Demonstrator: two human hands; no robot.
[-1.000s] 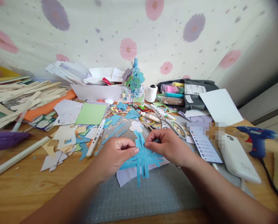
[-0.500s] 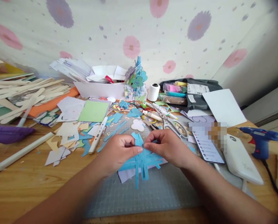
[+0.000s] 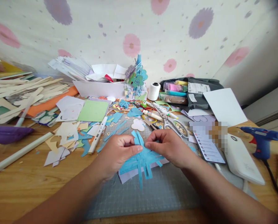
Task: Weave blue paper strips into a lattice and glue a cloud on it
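Note:
In the head view, blue paper strips [image 3: 141, 161] cross one another in a loose weave, some ends hanging over a lilac paper sheet [image 3: 127, 176] beneath. My left hand [image 3: 119, 151] pinches the upright strips near their top between thumb and forefinger. Facing it, my right hand [image 3: 168, 146] has its thumb and forefinger closed at the right edge of the same strips; the exact contact point is partly hidden. A grey cutting mat [image 3: 139, 199] lies under the work. Just beyond the hands is a white cloud-shaped cutout [image 3: 138, 125].
Scissors [image 3: 173, 124] and markers [image 3: 98, 135] lie around the mat. To the right are a phone [image 3: 207, 146], a white power bank [image 3: 244, 161] and a blue glue gun [image 3: 261, 140]. Paper scraps [image 3: 67, 133] and wooden sticks [image 3: 24, 93] spread over the left side.
The woven strips have turned slightly, with their hanging lower ends swung to the right and the top tilted left. Both hands stay almost in place.

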